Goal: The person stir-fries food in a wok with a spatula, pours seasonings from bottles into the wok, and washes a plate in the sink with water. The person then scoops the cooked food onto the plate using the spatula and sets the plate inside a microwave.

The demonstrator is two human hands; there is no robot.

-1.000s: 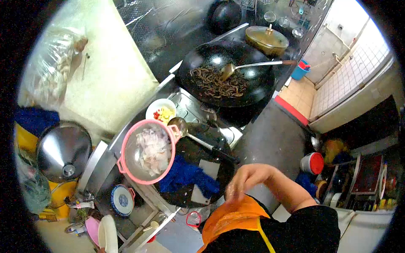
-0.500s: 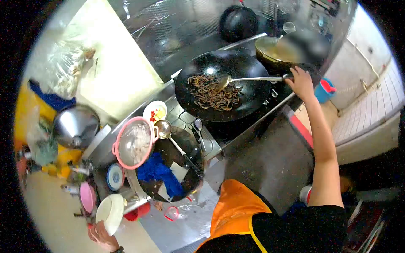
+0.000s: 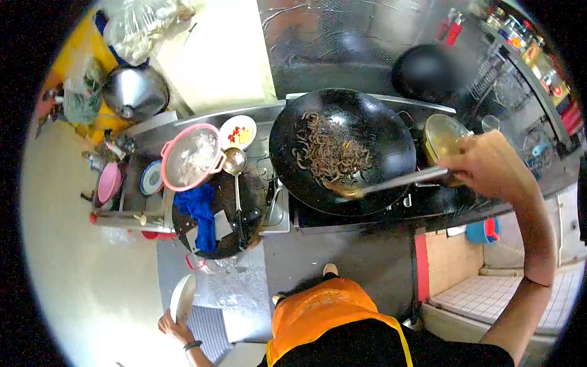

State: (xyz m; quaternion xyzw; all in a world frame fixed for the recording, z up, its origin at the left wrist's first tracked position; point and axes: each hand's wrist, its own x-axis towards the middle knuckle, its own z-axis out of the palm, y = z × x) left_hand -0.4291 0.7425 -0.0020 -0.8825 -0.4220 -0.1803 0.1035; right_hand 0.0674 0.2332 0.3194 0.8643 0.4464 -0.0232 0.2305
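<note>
My right hand (image 3: 492, 165) is closed around the handle of a metal spatula (image 3: 406, 181). The spatula's head rests inside a large black wok (image 3: 391, 131), at the near edge of a heap of dark brown, strip-like food (image 3: 333, 150). Low on the left, my left hand (image 3: 175, 329) grips a white plate (image 3: 183, 298), which is tipped nearly on edge and held away from the stove. Its inner face is mostly turned out of sight.
Left of the wok are a pink colander (image 3: 191, 158) with pale food, a white bowl (image 3: 238, 133) of red and yellow bits, a ladle (image 3: 236, 177) and a blue cloth (image 3: 199, 211). Right of it stands a yellowish pot (image 3: 441, 137). A second wok (image 3: 422, 73) stands behind.
My view has turned. The spatula head has moved from the middle of the food to the wok's near side. The plate has tilted up on edge in my left hand.
</note>
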